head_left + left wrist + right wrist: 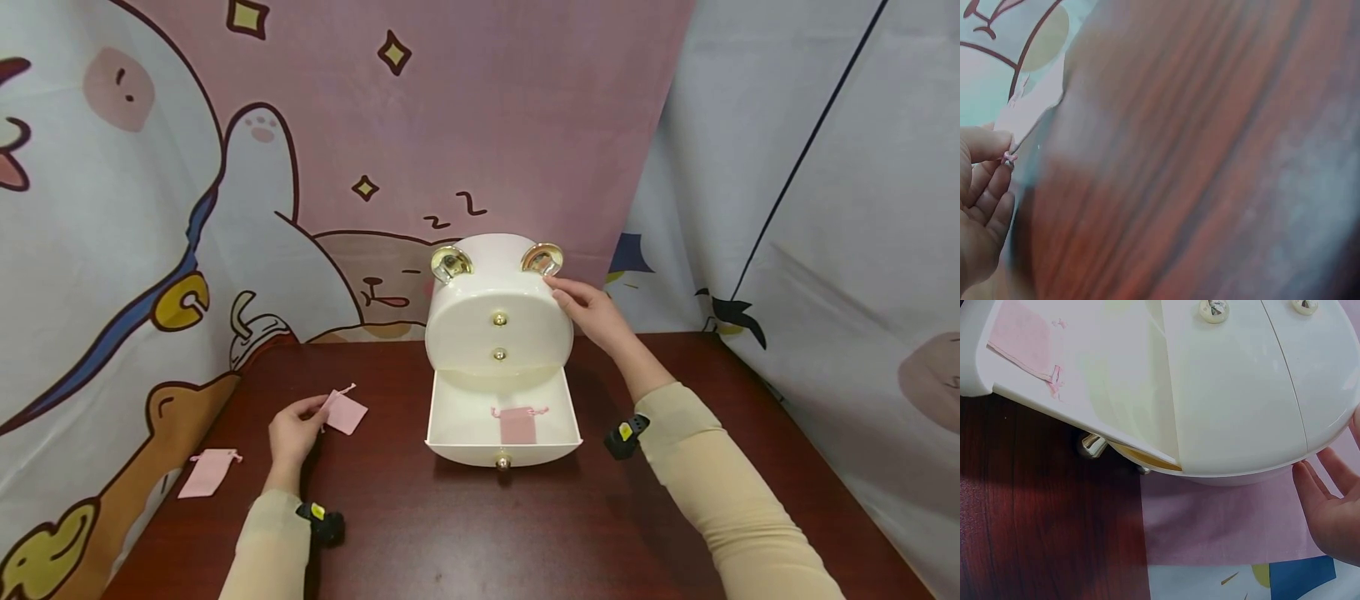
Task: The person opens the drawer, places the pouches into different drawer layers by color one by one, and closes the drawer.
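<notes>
In the head view my left hand pinches a pink drawstring pouch by its corner, over the left part of the table. The left wrist view shows thumb and fingers on the pouch's corded edge. My right hand rests its fingers against the upper right side of a white drawer box with gold ears. The box's bottom drawer is pulled out, and a second pink pouch lies inside it near the front. In the right wrist view the fingertips touch the box's rounded edge.
A third pink pouch lies at the left edge of the dark wooden table. Two upper drawers with gold knobs are closed. Cartoon-printed cloth hangs behind and at both sides.
</notes>
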The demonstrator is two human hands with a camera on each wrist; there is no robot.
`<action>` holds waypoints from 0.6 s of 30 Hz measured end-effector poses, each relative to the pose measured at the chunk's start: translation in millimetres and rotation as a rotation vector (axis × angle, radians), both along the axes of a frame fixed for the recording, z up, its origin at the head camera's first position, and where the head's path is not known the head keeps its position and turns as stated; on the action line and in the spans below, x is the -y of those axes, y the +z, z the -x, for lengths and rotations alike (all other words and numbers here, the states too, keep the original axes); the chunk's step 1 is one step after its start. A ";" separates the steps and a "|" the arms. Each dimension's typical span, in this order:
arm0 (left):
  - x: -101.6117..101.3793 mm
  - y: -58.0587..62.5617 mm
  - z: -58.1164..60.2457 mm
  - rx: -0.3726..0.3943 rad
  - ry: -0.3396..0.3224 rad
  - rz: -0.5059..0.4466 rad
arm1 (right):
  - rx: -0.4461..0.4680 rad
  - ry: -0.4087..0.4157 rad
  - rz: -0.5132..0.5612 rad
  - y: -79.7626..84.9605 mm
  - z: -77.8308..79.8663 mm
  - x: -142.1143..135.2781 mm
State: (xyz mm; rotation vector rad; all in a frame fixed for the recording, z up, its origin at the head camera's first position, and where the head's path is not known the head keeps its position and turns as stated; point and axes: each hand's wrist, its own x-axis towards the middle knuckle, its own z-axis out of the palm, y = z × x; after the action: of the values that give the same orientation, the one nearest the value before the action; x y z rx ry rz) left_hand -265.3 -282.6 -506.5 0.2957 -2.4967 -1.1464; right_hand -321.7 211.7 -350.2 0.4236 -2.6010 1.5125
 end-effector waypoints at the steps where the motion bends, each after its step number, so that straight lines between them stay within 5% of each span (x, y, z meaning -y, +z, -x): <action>1: -1.6 1.1 0.0 -0.003 -0.010 -0.005 | 0.000 0.001 0.000 -0.2 0.2 -0.1; 18: -37.5 27.5 3.4 -0.105 -0.187 -0.055 | -0.002 0.007 -0.001 -0.5 2.4 -1.4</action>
State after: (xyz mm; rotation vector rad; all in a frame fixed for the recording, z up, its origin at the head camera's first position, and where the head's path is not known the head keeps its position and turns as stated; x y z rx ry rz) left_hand -268.7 -245.0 -479.0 0.0150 -2.4442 -1.2693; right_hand -324.1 213.1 -350.7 0.4345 -2.6017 1.5114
